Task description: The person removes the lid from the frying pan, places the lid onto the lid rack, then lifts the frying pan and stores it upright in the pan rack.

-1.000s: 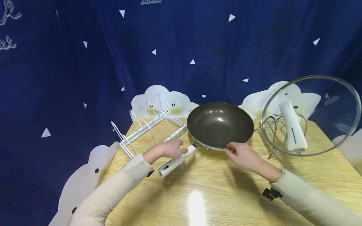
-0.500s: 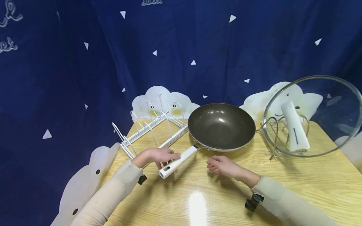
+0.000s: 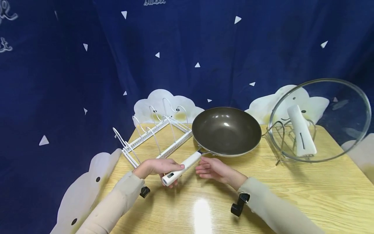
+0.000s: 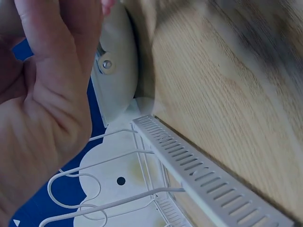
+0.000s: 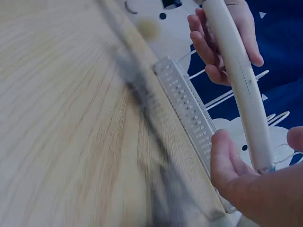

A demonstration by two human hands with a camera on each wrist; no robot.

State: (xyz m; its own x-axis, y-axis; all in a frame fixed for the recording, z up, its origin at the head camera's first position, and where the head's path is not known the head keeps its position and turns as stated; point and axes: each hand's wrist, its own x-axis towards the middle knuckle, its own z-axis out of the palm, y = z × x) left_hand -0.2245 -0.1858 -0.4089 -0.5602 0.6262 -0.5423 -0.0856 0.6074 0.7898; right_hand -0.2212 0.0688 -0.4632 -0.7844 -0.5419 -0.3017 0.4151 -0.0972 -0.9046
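A dark-lined wok (image 3: 226, 130) with a pale outer side sits tilted toward me at the table's middle. Its white handle (image 3: 189, 162) points down to the left. My left hand (image 3: 162, 167) holds the handle near its free end, thumb on top and fingers underneath. Close to the handle's wok end is my right hand (image 3: 214, 170), fingers extended beside and under it. In the right wrist view the handle (image 5: 239, 85) passes between the left hand's thumb and fingers, with the right hand (image 5: 265, 194) around its lower end without curling closed. Whether the right hand touches it I cannot tell.
A white wire rack (image 3: 163, 130) stands left of the wok, close to my left hand. On the right, a glass lid (image 3: 330, 130) with a white handle leans upright in a metal wire stand (image 3: 281, 143). A blue curtain (image 3: 187, 48) hangs behind the wooden table (image 3: 233, 208).
My right hand has left the wok's front rim and moved left to the handle. My left hand has slid down toward the handle's free end and now holds it. The wok stays in place.
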